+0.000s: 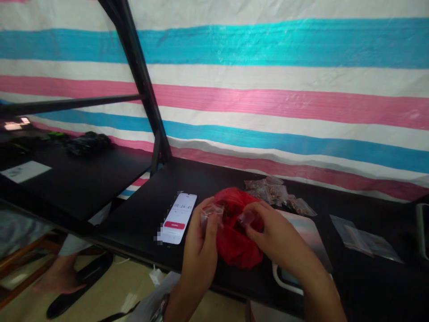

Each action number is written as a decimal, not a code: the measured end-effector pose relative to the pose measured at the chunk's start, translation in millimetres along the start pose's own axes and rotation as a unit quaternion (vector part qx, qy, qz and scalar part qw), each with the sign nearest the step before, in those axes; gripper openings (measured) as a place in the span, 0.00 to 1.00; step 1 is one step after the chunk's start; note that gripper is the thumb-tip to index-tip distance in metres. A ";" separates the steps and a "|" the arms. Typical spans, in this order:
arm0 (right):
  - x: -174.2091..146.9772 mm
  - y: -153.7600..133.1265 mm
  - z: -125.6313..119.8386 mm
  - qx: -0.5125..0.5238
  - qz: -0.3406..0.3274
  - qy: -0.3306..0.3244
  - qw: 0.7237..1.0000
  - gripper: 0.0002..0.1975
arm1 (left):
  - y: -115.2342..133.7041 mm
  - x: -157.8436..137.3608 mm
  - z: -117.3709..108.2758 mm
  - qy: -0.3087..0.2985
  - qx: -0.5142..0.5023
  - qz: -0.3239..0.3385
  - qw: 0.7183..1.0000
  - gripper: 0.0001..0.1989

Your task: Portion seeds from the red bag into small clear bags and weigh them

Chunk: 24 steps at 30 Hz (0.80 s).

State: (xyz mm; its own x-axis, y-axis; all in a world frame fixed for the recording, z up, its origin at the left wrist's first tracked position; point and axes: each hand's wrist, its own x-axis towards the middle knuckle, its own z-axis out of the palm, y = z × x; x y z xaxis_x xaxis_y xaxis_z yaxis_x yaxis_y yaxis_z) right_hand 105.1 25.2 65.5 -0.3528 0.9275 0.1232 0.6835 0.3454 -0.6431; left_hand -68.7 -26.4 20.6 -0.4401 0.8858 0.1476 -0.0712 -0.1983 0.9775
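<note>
My left hand [203,237] is closed on a small clear plastic bag [212,210], held at the left side of a red plastic bag [239,255]. The red bag stands open, and small dark bits [229,211] show dimly inside. Over its right side, my right hand [268,226] is closed in a pinch on a small clear plastic piece [246,218], whose kind I cannot make out. Partly hidden behind my right hand and forearm lies a flat device with a silver top [306,228] and a white rim.
Filled small clear bags [273,192] lie in a pile behind the red bag. Flat clear bags [365,241] lie at the right of the black table [194,179]. A phone [177,218] showing a timer lies at left. Someone's bare foot [60,277] is below, near a black frame post [140,85].
</note>
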 end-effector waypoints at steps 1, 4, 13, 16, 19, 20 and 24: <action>2.8 -2.3 5.8 -0.028 0.007 -0.001 1.000 0.13 | -3.3 -2.2 -0.9 -0.017 0.018 -0.007 1.000 0.21; 13.7 -10.3 25.4 -0.088 0.003 0.015 0.996 0.13 | -10.7 -2.6 -5.8 -0.040 0.051 -0.027 0.998 0.17; 43.2 -2.7 73.5 -0.132 -0.011 0.061 0.989 0.15 | -19.9 19.7 -12.3 0.002 0.048 -0.047 0.998 0.22; 45.6 -0.4 71.4 -0.085 -0.041 0.033 0.995 0.14 | -26.0 28.0 -11.0 0.025 -0.002 -0.068 0.997 0.23; 44.3 0.5 63.5 -0.046 -0.039 0.006 0.998 0.14 | -29.9 33.8 -7.3 0.039 -0.089 -0.113 0.989 0.26; 43.3 0.9 60.9 -0.044 -0.032 0.003 0.999 0.14 | -30.4 35.2 -5.8 0.043 -0.122 -0.126 0.984 0.27; 38.9 3.7 52.8 -0.081 0.022 0.010 0.996 0.11 | -30.2 39.6 -0.3 0.055 -0.213 -0.159 0.962 0.29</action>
State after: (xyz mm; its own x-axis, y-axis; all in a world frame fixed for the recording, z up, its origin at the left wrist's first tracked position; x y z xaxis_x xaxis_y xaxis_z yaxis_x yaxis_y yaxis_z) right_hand 60.2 55.0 28.0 -0.3076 0.9446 0.1142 0.7932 0.3209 -0.5175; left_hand -84.3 14.5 -3.1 -0.4263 0.8846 -0.1893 -0.5689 -0.0994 0.8164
